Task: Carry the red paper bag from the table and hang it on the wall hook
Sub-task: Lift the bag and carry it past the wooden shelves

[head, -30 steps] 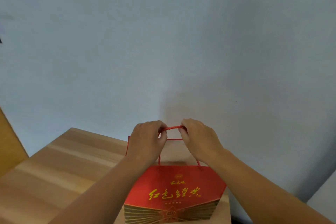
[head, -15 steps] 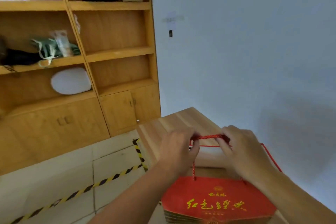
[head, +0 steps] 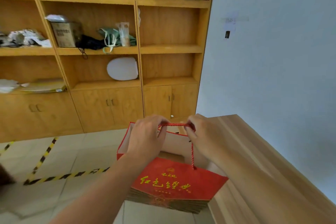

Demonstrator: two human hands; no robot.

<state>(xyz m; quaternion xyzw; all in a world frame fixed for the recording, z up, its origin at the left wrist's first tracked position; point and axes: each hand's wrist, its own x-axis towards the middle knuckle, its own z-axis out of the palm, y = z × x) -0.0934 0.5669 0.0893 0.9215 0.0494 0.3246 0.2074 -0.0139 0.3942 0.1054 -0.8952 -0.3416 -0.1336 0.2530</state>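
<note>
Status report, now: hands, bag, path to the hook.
Left hand and right hand both shut on rope handle. Red paper bag held beside table. Hook not identifiable.

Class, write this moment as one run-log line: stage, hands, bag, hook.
stage: carrying | hands: left hand and right hand both grip rope handle | red paper bag: beside table | wall hook: empty

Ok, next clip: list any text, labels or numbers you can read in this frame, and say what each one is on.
"红色经典", large yellow characters on the front of the red paper bag.
Smaller yellow line above them, under a round emblem on the bag: too small to read.
Tiny line below the large characters: blurred, unreadable.
Print on the brown box on the shelf: blurred, unreadable.
Paper on the wall: too faint to read.
</note>
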